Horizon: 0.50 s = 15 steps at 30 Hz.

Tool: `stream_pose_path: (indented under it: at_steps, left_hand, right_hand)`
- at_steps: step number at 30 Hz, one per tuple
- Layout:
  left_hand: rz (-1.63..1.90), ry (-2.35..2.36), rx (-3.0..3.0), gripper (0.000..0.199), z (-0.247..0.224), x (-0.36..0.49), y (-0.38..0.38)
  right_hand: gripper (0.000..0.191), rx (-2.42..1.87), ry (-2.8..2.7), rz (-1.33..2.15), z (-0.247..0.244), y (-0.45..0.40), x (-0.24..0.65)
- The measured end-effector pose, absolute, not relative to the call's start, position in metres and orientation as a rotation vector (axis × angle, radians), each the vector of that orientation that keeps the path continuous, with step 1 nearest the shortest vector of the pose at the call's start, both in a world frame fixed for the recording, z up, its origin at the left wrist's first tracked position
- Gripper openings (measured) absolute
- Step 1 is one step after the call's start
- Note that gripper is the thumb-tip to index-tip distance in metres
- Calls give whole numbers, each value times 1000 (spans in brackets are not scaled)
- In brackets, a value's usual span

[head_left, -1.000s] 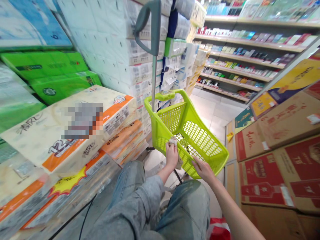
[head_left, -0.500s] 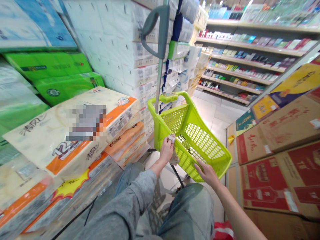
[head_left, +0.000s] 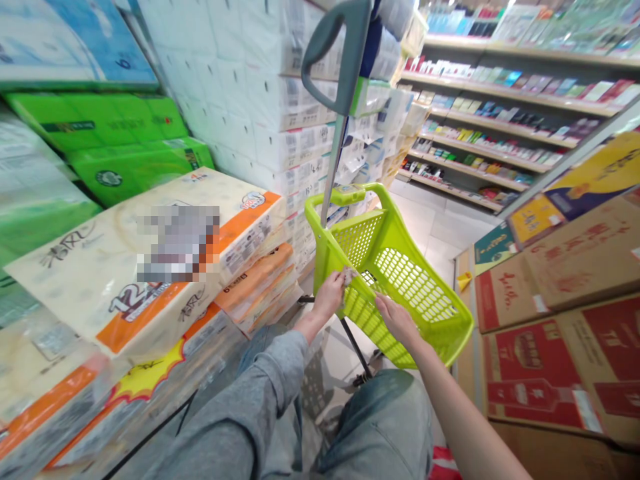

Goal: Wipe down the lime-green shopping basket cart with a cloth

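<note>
A lime-green trolley basket (head_left: pixel 415 343) with slotted walls stands before my knees, its grey pull handle (head_left: pixel 345 63) raised on a metal pole. My left hand (head_left: pixel 329 295) is closed around a crumpled, greyish cloth (head_left: pixel 349 275), pressed to the near rim of the basket. Part of that cloth is hidden behind the fingers. Further right along the same rim, my right hand (head_left: pixel 397 320) grips the edge, fingers together; their tips are partly out of sight. The basket's inside shows bare slotted plastic.
Packs of tissue (head_left: pixel 200 233) are piled at my left, with a blurred-out object on top. White tissue stacks (head_left: pixel 225 87) rise behind the pole. Cardboard cartons (head_left: pixel 540 360) wall the right side. Shelves of small boxes (head_left: pixel 500 113) stand at the back, beyond pale floor tiles (head_left: pixel 425 220).
My right hand has slid left along the rim, closer to my left hand. The cloth is more bunched up at the rim. The view has shifted slightly.
</note>
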State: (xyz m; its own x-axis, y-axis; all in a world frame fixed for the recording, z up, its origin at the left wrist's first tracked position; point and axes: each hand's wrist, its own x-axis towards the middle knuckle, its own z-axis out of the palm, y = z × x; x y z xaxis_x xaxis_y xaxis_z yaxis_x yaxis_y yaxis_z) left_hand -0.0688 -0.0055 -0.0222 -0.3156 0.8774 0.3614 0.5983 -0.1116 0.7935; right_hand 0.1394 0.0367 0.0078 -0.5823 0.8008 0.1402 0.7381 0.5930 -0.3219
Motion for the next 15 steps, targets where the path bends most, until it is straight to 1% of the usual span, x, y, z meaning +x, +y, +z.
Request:
stream_pose_path:
  at_steps: [1,3,6,10,12,15]
  left_hand:
    - [1419,1886,1630,38,-25,-72,-6]
    - [1592,2002,1411,37,-29,-85,-4]
    - [1820,2168,943,23,-31,-109,8]
    - [1890,2205,673,9,-32,-112,32]
    - [1878,2130,665,9,-32,-94,39]
    - [1880,2026,699,17,-36,-50,35]
  right_hand:
    - [47,-1281,-2574,301,5,37,136]
    - [50,-1343,-2603,252,-1,36,134]
    - [53,-1374,-2625,270,-5,36,137]
    - [53,-1346,-2622,360,-2,35,138]
    - [52,-1334,-2608,404,0,33,136]
    - [51,-1310,-2593,470,2,31,132]
